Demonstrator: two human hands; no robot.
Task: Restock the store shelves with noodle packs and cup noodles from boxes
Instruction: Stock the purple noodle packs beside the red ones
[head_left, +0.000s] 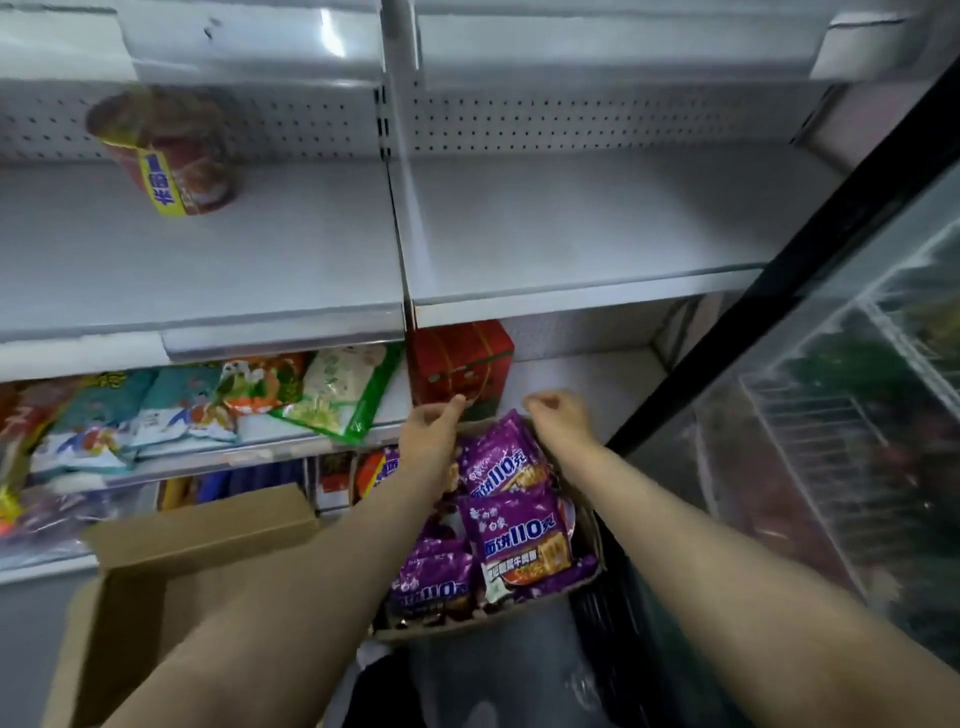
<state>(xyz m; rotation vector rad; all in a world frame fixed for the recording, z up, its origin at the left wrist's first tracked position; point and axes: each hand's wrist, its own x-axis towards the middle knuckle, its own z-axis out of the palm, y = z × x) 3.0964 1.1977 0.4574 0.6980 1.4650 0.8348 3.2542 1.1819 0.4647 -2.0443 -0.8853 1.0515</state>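
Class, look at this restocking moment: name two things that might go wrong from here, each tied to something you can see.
1. The box of purple packs seems perched by the shelf edge; with neither the left hand nor the right hand holding anything, it might tip.
2. The green pack overhangs its shelf and could get knocked off.

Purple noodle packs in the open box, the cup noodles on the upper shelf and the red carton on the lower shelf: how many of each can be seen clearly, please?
Purple noodle packs in the cardboard box: 4 clearly seen; more may lie hidden under the left arm.
Cup noodles on the upper shelf: 1.
Red carton: 1.
Total: 6.
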